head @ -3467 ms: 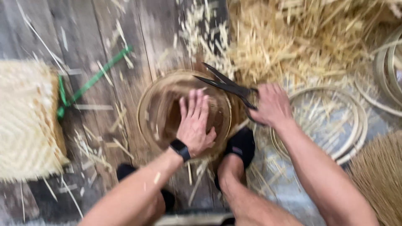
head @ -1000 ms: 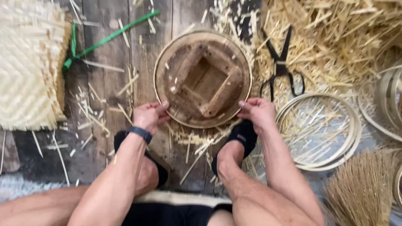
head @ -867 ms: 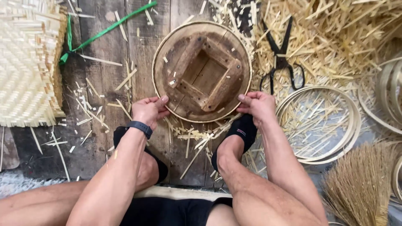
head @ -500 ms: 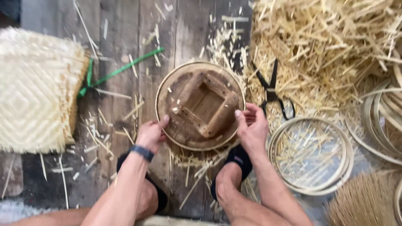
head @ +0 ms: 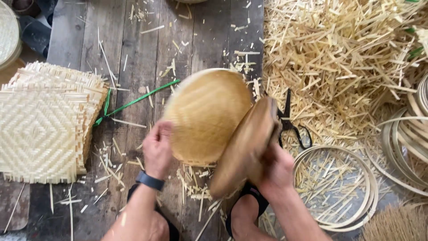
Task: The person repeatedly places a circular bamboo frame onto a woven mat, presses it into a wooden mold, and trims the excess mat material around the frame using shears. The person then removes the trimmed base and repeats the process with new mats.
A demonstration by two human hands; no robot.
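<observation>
A round woven bamboo tray (head: pixel 206 114) stands tilted up off the plank floor, its pale woven face toward me. My left hand (head: pixel 157 148) grips its lower left rim. Leaning against its right side is a round wooden mould (head: pixel 244 145), lifted on edge. My right hand (head: pixel 275 167) holds that mould from below and behind. Black scissors (head: pixel 290 121) lie just right of the mould, partly hidden by it.
A stack of square woven mats (head: pixel 44 122) lies at left with a green strap (head: pixel 136 101) beside it. Loose bamboo strips (head: pixel 343 58) are heaped at upper right. Bamboo hoops (head: pixel 339 189) lie at right. My feet in dark sandals (head: pixel 247 205) rest below.
The mould and woven tray lay flat with the mould's wooden frame facing up; now both hands have tipped them up on edge and the woven face shows, parting from the mould.
</observation>
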